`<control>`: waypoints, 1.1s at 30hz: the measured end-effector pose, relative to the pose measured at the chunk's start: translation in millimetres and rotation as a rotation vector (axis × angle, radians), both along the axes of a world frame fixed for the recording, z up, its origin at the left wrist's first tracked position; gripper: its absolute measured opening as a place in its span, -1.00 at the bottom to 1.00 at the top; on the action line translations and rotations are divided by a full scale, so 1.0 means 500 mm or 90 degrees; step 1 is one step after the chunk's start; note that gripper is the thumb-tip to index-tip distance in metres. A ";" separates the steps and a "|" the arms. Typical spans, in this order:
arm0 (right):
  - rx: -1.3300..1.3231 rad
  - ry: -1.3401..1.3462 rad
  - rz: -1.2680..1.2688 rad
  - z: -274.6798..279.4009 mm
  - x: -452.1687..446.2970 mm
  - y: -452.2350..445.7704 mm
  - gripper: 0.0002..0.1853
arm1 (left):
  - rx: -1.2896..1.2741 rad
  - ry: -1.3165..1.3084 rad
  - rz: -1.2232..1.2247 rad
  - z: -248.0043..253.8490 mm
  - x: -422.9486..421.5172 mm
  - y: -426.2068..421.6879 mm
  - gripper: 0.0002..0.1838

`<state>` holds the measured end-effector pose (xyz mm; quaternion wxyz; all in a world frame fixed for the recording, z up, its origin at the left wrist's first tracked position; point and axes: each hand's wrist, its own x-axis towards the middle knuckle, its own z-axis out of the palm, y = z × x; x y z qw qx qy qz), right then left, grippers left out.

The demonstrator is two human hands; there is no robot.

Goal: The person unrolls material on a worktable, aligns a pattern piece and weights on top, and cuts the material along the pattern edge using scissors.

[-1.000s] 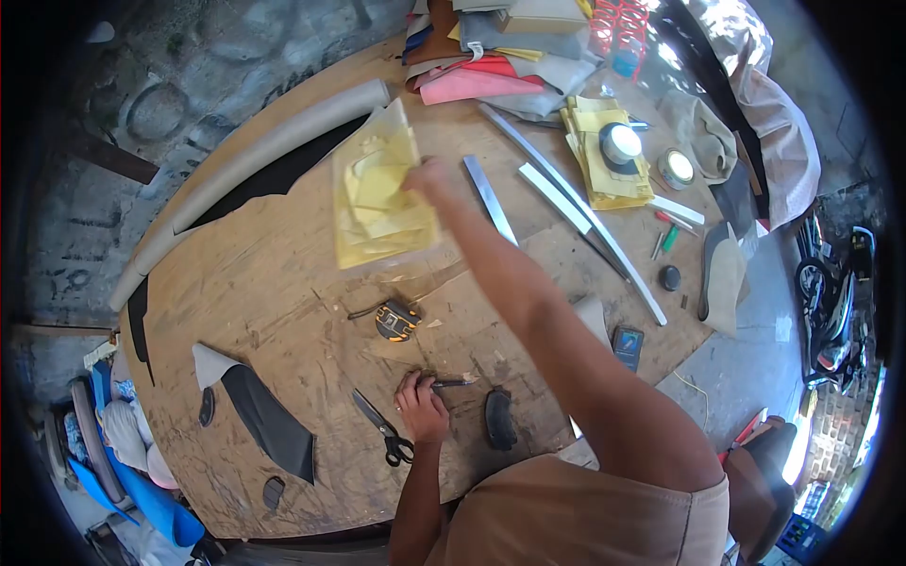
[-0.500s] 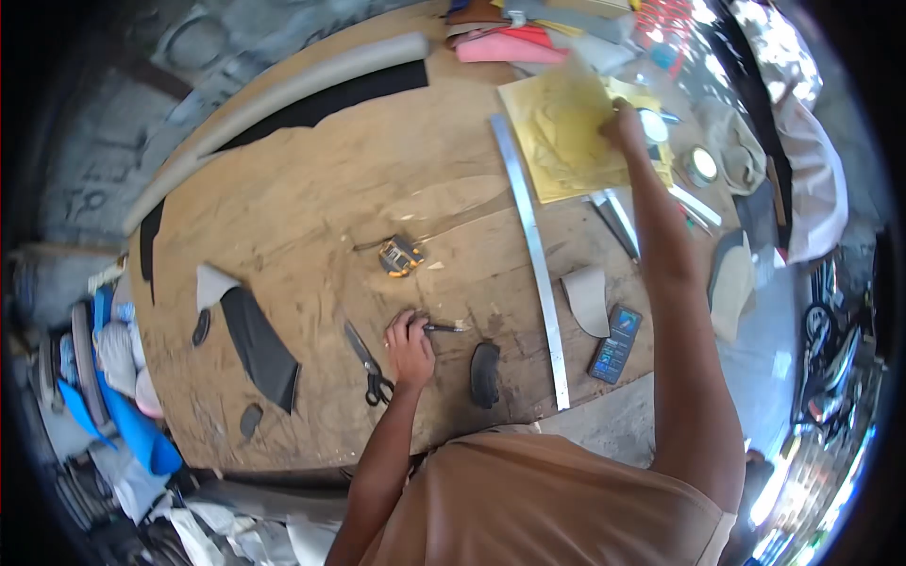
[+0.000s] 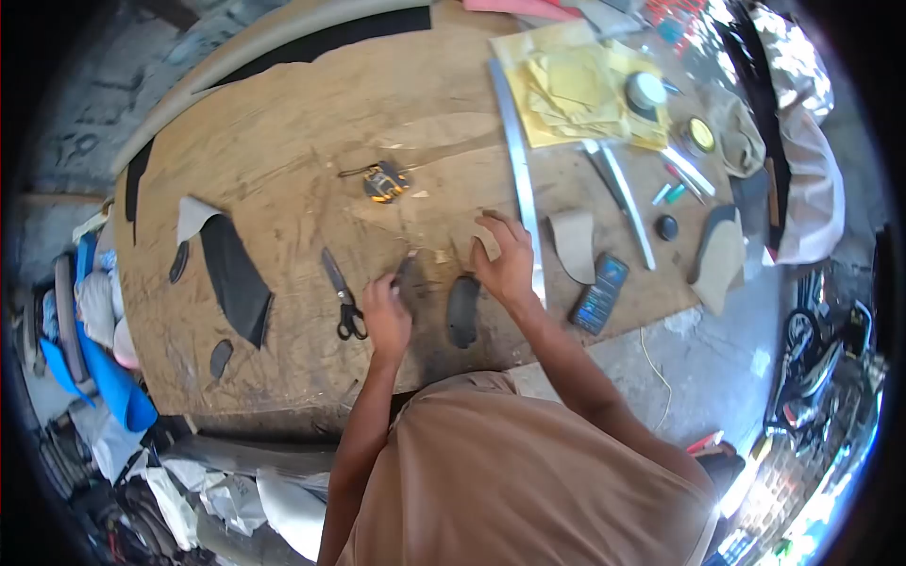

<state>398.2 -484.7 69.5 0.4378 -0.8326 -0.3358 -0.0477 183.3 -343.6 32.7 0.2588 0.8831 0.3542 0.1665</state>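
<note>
My left hand point(image 3: 387, 313) is closed around a slim dark pen point(image 3: 407, 264) that points away from me, its tip close to the wooden tabletop. Scissors point(image 3: 345, 304) with black handles lie just left of that hand. My right hand point(image 3: 508, 262) hovers with fingers apart and curled, holding nothing I can see. Below its fingertips is a dark, rounded strip-like piece point(image 3: 462, 311). A long metal ruler point(image 3: 517, 165) runs beside and partly behind the right hand. Farther up, a black and yellow tape measure point(image 3: 385, 182) rests on the wood.
Yellow sheets point(image 3: 576, 90) are stacked at the upper right, with a white-lidded jar point(image 3: 646, 91) on them. A phone point(image 3: 600, 294) and a beige cut piece point(image 3: 573, 245) lie right of the ruler. Dark fabric point(image 3: 236, 278) lies left; a grey roll point(image 3: 274, 42) borders the far edge.
My right hand has left the yellow sheets and come back beside my left hand, letting go of a yellow sheet on the stack. The view has tilted down; the pen has turned to point away.
</note>
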 end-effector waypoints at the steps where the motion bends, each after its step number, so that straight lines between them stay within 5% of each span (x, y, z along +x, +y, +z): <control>1: 0.019 -0.028 -0.049 -0.008 0.001 -0.029 -0.56 | -0.028 -0.016 0.015 0.010 -0.020 -0.014 -0.69; 4: -0.036 -0.102 -0.293 0.011 0.066 -0.117 -0.64 | -0.126 -0.044 0.049 0.029 -0.090 -0.049 -0.68; 7: -0.244 -0.053 -0.371 -0.069 0.174 -0.220 -0.61 | -0.237 -0.042 0.051 0.019 -0.151 -0.086 -0.65; 10: -0.413 0.218 -0.301 -0.029 0.223 -0.235 -0.39 | -0.268 -0.055 0.054 0.007 -0.172 -0.108 -0.63; 17: -0.183 0.454 -0.169 -0.062 0.278 -0.253 -0.45 | -0.353 -0.111 0.061 0.011 -0.139 -0.112 -0.66; 19: -0.063 0.655 -0.127 -0.007 0.280 -0.253 -0.50 | -0.399 -0.111 0.052 0.017 -0.117 -0.105 -0.66; 23: 0.300 0.724 -0.007 0.109 0.307 -0.346 -0.56 | -0.582 -0.145 0.033 0.029 -0.041 -0.116 -0.65; 27: 0.322 0.515 -0.072 0.242 0.355 -0.513 -0.47 | -0.727 -0.097 -0.026 0.070 0.124 -0.157 -0.67; 29: 0.330 0.512 -0.099 0.219 0.414 -0.603 -0.47 | -0.598 -0.066 -0.133 0.062 0.228 -0.187 -0.67; 31: 0.240 0.417 -0.264 0.186 0.450 -0.656 -0.55 | -0.618 -0.020 -0.130 0.046 0.334 -0.221 -0.70; 33: -0.079 0.026 -0.420 0.110 0.475 -0.711 -0.64 | -0.576 0.011 -0.105 0.011 0.437 -0.257 -0.69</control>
